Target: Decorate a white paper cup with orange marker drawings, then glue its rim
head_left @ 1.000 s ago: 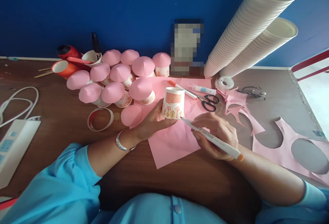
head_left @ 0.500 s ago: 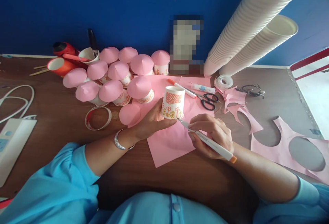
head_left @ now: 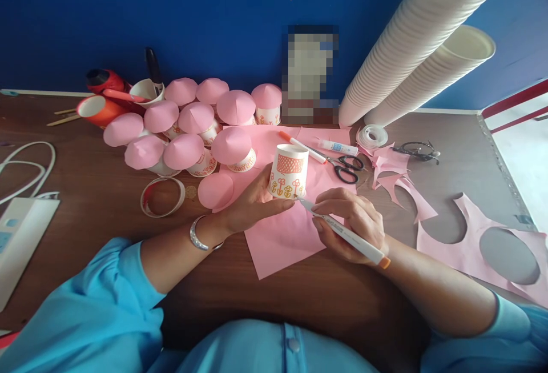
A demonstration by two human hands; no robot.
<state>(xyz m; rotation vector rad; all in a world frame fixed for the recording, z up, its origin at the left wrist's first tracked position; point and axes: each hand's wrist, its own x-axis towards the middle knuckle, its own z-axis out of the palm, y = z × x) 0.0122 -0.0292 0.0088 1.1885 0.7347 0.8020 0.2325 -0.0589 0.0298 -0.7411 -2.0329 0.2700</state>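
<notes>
My left hand [head_left: 252, 204] is closed around the lower left side of a white paper cup [head_left: 288, 172], held above pink paper [head_left: 274, 247]. Orange scribble and a row of orange and yellow flowers decorate the cup's side. In my right hand [head_left: 353, 221] is a white marker [head_left: 355, 240] with an orange end, its tip at the cup's lower right edge among the flowers. Behind the cup lie a second marker [head_left: 303, 147] with orange ends, black-handled scissors [head_left: 347, 168] and a glue stick [head_left: 337, 147].
Several cups with pink paper cones [head_left: 232, 145] stand at the back left. Two tall stacks of white cups [head_left: 411, 47] lean against the blue wall. Pink scraps [head_left: 454, 247], clear tape [head_left: 372, 135] and glasses [head_left: 417, 150] lie right; a tape roll [head_left: 162, 197] and a power strip [head_left: 28, 241] lie left.
The marker tip has shifted very slightly along the cup's lower edge. Both hands keep their hold, and the other things stay in place.
</notes>
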